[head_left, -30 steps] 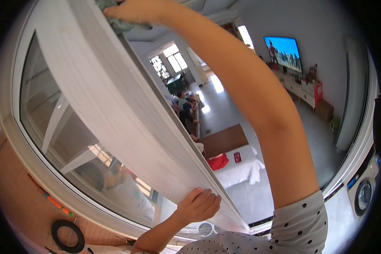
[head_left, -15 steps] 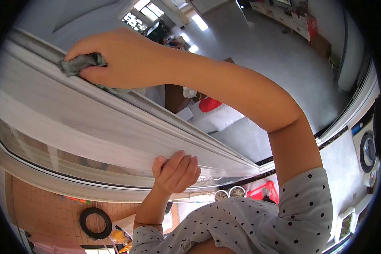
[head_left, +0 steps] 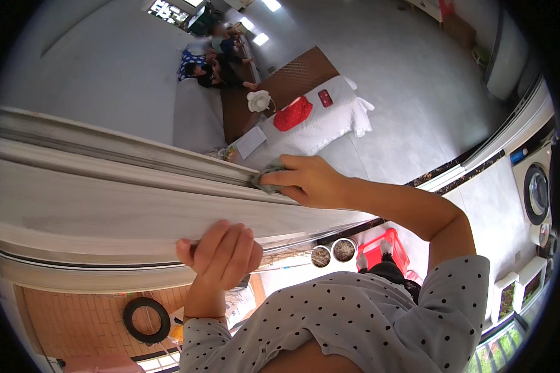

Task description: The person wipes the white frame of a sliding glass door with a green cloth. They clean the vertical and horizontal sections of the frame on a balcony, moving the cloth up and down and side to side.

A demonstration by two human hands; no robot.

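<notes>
Head cam looking down from up high, so everything's pretty warped. Right hand (head_left: 308,181) is closed around a small grey cloth (head_left: 266,177), fingers pinching it down onto the top edge of a pale window frame (head_left: 106,205) that runs across the whole shot. Only a bit of the cloth sticks out past the fingertips, right at the groove of the track, touching it. Left hand (head_left: 221,252) sits lower and nearer the body, fingers curled over the lower lip of the same frame, gripping that edge and nothing else. The two hands are fairly near each other, with the flat band of the frame between them.

Beyond the right hand, way down below, there's a white-covered table (head_left: 330,127) with a red bag (head_left: 292,114) and a small red item beside it, plus a white rounded thing just off to the side. Further past that a few people (head_left: 214,65) sit by a brown mat (head_left: 292,78); too small to tell more. Under the right forearm: two round pots (head_left: 333,253) and a red basket (head_left: 382,248). Out past the right elbow there's a washing machine (head_left: 535,193). Below the left hand, a black ring (head_left: 146,319) lies on brick-coloured tiles. Dotted grey sleeves fill the bottom of the view.
</notes>
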